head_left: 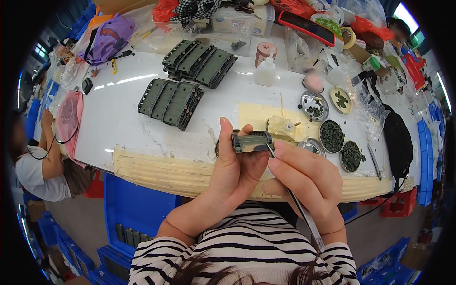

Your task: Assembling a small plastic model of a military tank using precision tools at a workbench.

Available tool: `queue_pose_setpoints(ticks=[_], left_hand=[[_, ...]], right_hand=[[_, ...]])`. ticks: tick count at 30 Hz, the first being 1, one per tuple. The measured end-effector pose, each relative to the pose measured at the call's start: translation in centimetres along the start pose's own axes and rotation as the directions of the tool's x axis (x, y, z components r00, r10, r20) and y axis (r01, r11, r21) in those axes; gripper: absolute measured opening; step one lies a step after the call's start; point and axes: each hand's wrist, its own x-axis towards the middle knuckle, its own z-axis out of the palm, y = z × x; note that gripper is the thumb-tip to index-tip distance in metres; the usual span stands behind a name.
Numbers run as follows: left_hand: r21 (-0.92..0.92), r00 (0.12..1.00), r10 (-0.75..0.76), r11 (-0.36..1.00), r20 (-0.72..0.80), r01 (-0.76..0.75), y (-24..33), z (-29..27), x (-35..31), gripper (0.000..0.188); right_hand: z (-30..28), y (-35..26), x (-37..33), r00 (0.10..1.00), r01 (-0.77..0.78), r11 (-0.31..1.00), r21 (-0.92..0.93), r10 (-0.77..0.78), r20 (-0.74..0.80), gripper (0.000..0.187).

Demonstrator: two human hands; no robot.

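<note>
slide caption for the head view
Left fingers hold a small green part; right fingers hold a slim metal tool at its end.

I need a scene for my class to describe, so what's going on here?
At a white table, a person's left hand holds a small camouflage-coloured part. The right hand grips metal tweezers, their tip at the part's right end. Two groups of dark green pieces lie farther back to the left; small green bits sit in round dishes to the right.

top [256, 237]: white, black stripes | sleeves [154, 256]: striped, loose | left hand [236, 175]: bare | right hand [313, 180]: bare
</note>
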Motion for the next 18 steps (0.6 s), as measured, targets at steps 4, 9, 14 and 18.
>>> queue_pose_setpoints(ticks=[4,9,14,18], left_hand=[[0.008,1.000,0.010,1.000,0.006,-0.010,0.05,0.08,-0.14,0.050],[0.009,1.000,0.023,1.000,0.013,-0.023,0.01,0.01,-0.14,0.049],[0.015,0.999,0.014,1.000,0.035,-0.015,0.08,-0.40,-0.10,0.048],[-0.011,0.998,0.011,1.000,0.054,-0.010,0.00,-0.50,-0.07,0.047]], right_hand=[[0.23,0.04,0.18,0.999,0.046,0.999,-0.024,-0.046,-0.013,0.028],[0.26,0.27,0.16,0.996,0.089,0.994,-0.058,-0.088,0.013,0.025],[0.33,0.46,0.21,0.993,0.117,0.990,-0.074,-0.116,0.014,0.025],[0.17,0.44,0.26,0.990,0.141,0.986,-0.090,-0.138,0.041,0.025]])
